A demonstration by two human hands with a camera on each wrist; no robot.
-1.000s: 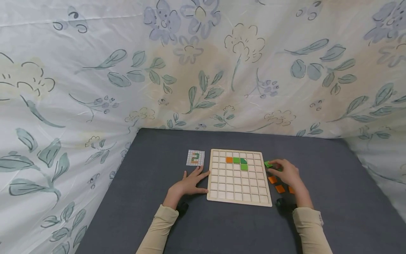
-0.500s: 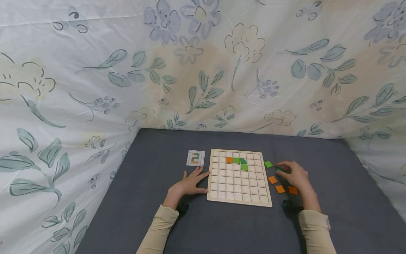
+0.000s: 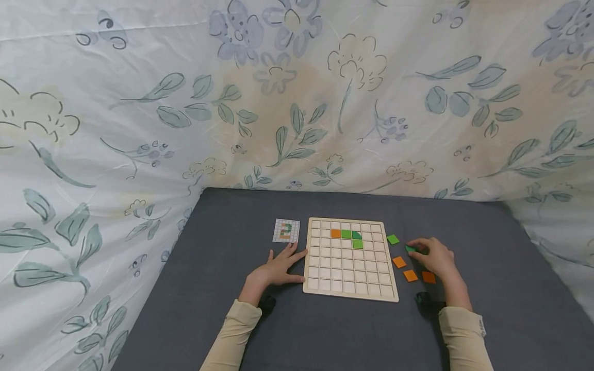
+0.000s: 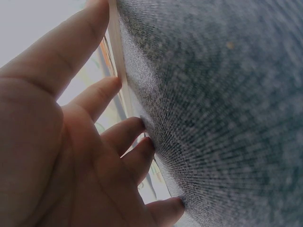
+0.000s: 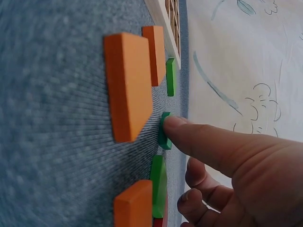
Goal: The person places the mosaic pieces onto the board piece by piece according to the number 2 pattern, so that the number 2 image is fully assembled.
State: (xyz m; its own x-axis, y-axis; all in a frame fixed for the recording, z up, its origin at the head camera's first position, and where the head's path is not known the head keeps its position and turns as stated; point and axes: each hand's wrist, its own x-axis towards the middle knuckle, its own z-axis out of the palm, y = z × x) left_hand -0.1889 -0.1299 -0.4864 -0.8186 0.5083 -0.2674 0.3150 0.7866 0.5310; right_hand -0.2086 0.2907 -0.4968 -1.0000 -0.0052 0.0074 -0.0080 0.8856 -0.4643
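Observation:
The wooden grid board point(image 3: 343, 268) lies on the dark cloth. An orange tile point(image 3: 335, 234), two light green tiles and a dark green one with a rounded corner sit in its upper squares. My left hand point(image 3: 278, 269) rests beside the board, fingers spread, with thumb and a fingertip at its left edge. To the right of the board, my right hand point(image 3: 438, 256) pinches a small dark green tile point(image 5: 164, 137) between thumb and index finger; the right wrist view shows the thumb on it and the tile low at the cloth.
Loose orange tiles point(image 3: 410, 275) lie between the board and my right forearm. A light green tile point(image 3: 393, 239) is near the board's right edge. Further green and red pieces show beneath my right hand in its wrist view. A pattern card point(image 3: 285, 231) lies left of the board.
My right hand has shifted right from beside the light green tile to the dark green tile, uncovering the light green and orange tiles. The left hand stays at the board's edge.

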